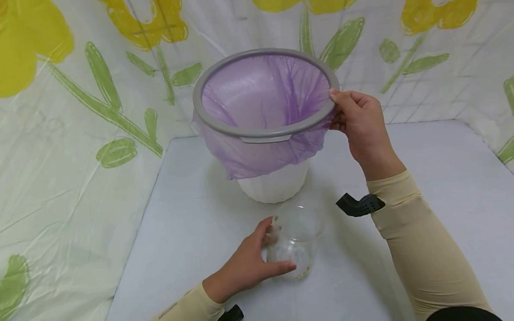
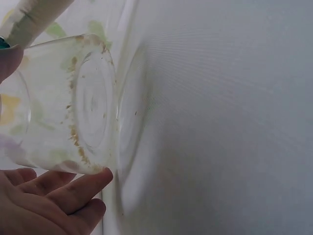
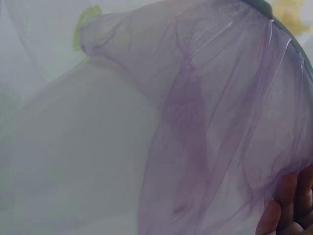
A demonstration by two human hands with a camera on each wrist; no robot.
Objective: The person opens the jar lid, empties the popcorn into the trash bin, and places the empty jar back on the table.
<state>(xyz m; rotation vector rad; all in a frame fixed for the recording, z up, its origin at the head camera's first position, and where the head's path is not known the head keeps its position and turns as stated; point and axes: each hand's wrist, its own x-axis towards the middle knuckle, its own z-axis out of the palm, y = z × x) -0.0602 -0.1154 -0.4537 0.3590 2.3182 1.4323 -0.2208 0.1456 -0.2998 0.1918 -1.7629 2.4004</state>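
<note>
A clear cup (image 1: 304, 230) stands upright on the table in front of the bin. My left hand (image 1: 250, 266) holds it from the left, thumb on the near side and fingers on the far side. Brown crumbs cling round the cup's base (image 2: 93, 105) in the left wrist view. Behind it stands a white trash bin (image 1: 275, 181) with a grey rim ring, lined with a purple plastic bag (image 1: 261, 155) whose edge hangs outside. My right hand (image 1: 363, 120) grips the rim's right side, thumb on top; its curled fingers (image 3: 288, 196) are partly cut off in the right wrist view.
A pale table (image 1: 182, 221) carries the bin and cup. Behind and to the left hangs a white sheet (image 1: 47, 189) printed with yellow flowers and green leaves. Black wrist mounts (image 1: 360, 205) sit on both sleeves.
</note>
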